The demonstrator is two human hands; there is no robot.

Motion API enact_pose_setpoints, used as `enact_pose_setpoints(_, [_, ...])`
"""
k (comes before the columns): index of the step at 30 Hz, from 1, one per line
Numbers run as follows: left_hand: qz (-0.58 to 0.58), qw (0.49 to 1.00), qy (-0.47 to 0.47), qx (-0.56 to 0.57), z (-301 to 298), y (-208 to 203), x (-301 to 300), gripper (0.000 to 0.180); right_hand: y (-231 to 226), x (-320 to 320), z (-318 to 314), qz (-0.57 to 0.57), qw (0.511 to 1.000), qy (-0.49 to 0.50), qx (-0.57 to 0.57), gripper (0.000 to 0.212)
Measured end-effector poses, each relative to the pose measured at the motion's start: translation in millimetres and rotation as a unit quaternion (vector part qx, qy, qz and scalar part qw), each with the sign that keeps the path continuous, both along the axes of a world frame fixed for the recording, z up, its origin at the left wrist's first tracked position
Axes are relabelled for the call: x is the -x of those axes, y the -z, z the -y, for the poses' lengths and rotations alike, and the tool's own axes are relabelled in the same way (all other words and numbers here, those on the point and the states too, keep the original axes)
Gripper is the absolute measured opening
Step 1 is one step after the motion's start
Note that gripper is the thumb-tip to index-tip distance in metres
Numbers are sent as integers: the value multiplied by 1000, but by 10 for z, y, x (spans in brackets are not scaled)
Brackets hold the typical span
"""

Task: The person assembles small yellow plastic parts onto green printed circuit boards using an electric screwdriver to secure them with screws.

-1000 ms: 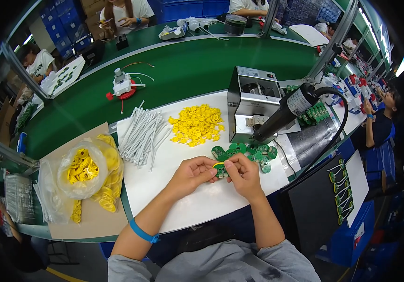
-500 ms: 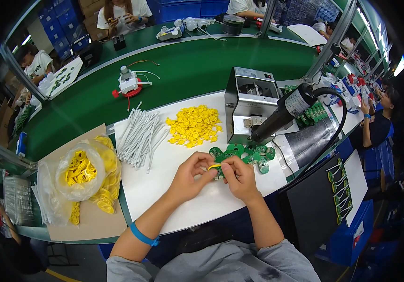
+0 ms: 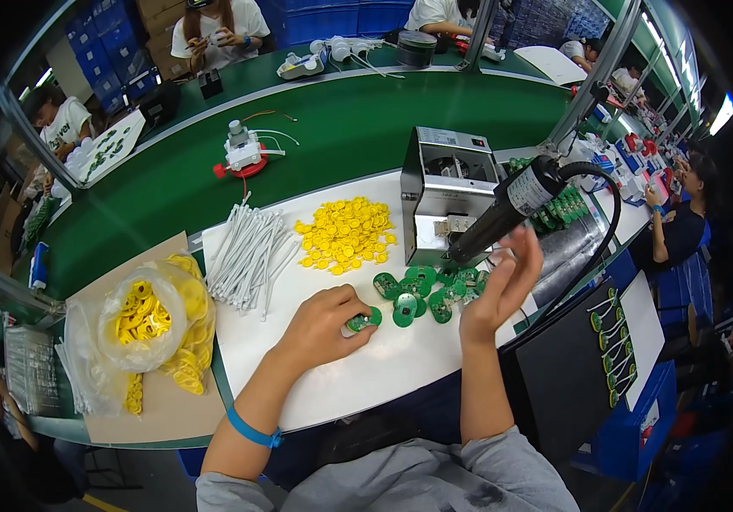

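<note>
My left hand (image 3: 324,328) rests low over the white sheet, its fingers closed on a round green circuit board (image 3: 365,319). Just to the right lies a loose pile of similar round green boards (image 3: 405,309). Raised at the right of that pile is my right hand (image 3: 503,286), its fingers stretched out and nothing visible in them. Its fingertips are close to a black cylindrical electric screwdriver (image 3: 498,213) with a cable, which leans in front of a metal screw-feeder box (image 3: 447,196). I cannot tell whether they touch it.
Small yellow round parts (image 3: 345,235) and white cable ties (image 3: 247,256) are heaped on the white sheet (image 3: 341,388). A plastic bag of yellow rings (image 3: 144,320) sits on cardboard at left. A white-and-red assembly (image 3: 244,155) stands on the green conveyor (image 3: 332,119). Several people work around.
My hands were together around a thin yellow piece; now they are apart. The right has moved up and right toward the screwdriver and opened. The left has come down holding a green board.
</note>
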State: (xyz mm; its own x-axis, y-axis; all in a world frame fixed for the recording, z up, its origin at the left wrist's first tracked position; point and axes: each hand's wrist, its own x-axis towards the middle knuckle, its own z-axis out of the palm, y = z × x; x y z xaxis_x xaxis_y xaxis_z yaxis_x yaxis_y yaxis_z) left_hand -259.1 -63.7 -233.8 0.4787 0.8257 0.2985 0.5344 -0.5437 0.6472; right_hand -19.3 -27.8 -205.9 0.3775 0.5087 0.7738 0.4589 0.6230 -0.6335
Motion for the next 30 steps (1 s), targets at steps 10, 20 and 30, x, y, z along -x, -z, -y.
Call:
enact_pose_setpoints(10, [72, 995, 5, -65, -63, 106, -27, 19, -439, -192, -344, -102, 921, -340, 160, 62])
enact_pose_setpoints(20, [77, 997, -2, -31, -78, 92, -114, 19, -609, -136, -407, -208, 872, -416, 155, 30])
enact_pose_setpoints(30, [74, 997, -1, -14, -97, 94, -135, 19, -687, 16, -597, -92, 980, -167, 60, 29])
